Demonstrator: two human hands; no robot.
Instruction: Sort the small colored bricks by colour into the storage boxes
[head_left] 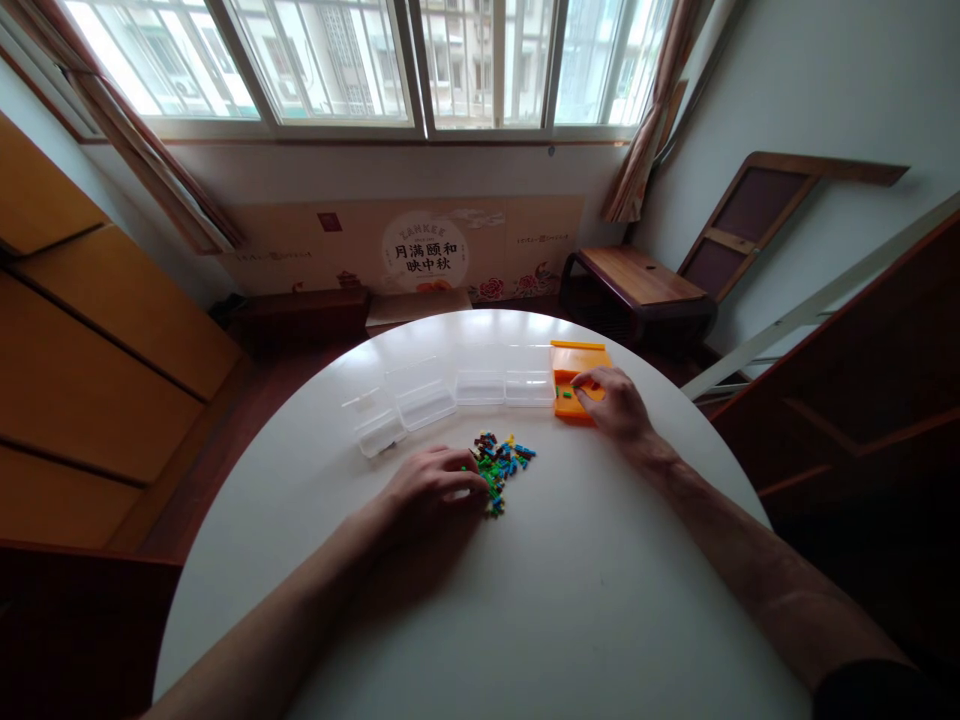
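A small heap of tiny building bricks, in green, blue, brown and yellow, lies on the white round table. At the heap's left side is my left hand, its bent fingers drawn together over the bricks; what they pinch is hidden. An orange box with its lid open stands toward the far right of the table, with a few green bricks inside. Over this box my right hand is lowered, thumb and forefinger closed together. Anything between those fingertips is too small to make out.
To the left of the orange box, several clear plastic boxes with raised lids form a curved row behind the heap. Beyond the table are a wooden chair, a printed cardboard panel and a window. Orange-brown cabinets stand at the left.
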